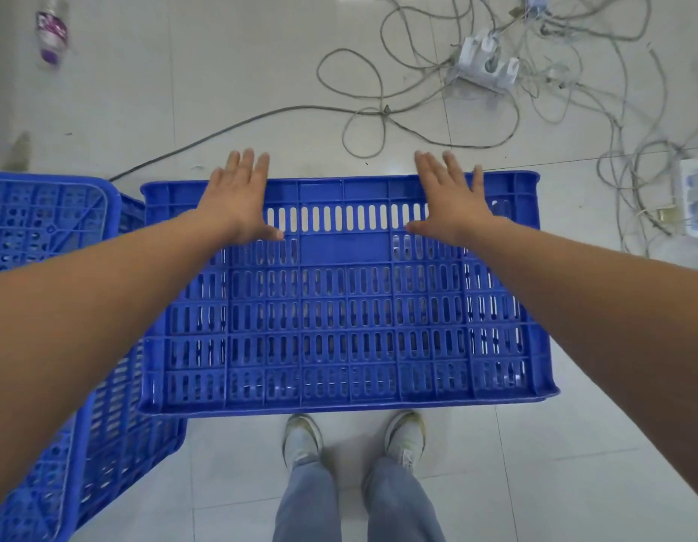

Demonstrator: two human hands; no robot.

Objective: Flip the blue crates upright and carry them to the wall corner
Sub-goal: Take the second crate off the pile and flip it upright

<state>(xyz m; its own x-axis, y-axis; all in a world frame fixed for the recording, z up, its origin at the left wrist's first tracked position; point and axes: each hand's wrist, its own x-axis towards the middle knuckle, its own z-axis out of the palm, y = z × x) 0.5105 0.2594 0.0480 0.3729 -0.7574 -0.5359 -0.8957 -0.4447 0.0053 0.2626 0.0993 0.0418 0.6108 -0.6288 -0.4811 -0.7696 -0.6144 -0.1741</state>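
- A blue slotted plastic crate is shown on its side on the white tiled floor, just beyond the feet.
- Left hand and right hand are laid flat, fingers straight, over its far edge; nothing is gripped.
- A second blue plastic crate lies overturned at left.

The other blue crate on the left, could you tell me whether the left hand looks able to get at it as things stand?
Probably yes. The left hand lies flat with straight fingers on the middle crate, holding nothing, and the second crate sits right beside it on the floor with nothing between.
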